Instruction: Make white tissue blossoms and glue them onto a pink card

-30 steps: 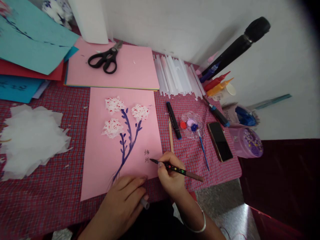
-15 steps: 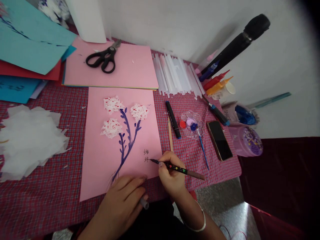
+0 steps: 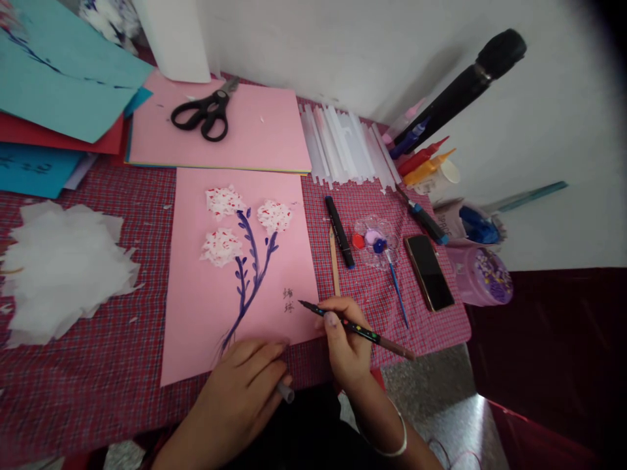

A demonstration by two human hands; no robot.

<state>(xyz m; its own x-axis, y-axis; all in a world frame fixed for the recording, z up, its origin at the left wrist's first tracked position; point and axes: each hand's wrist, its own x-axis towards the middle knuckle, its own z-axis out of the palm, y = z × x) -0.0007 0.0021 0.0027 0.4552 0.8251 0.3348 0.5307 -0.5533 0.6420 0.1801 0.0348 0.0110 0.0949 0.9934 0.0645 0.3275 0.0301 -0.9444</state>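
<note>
A pink sheet (image 3: pixel 206 307) lies in front of me on the red checked cloth. It bears three white-and-red flower heads, blue stems and small black characters. My right hand (image 3: pixel 345 346) is closed on a thin black brush pen (image 3: pixel 360 331) with coloured dots. The pen's tip hovers just right of the characters. My left hand (image 3: pixel 240 391) rests flat on the sheet's lower edge, with a small grey cap (image 3: pixel 285 391) tucked under its fingers.
Black scissors (image 3: pixel 206 114) lie on a second pink sheet behind. White tissue (image 3: pixel 63 267) sits at the left, teal and red papers (image 3: pixel 59 85) at the back left. To the right are white strips (image 3: pixel 347 147), a black marker (image 3: pixel 340 232), a paint palette (image 3: pixel 375 243), a phone (image 3: pixel 430 272) and a purple jar (image 3: pixel 482 277).
My right hand has drawn the pen tip a little to the right, off the black characters. My left hand stays on the sheet's lower edge.
</note>
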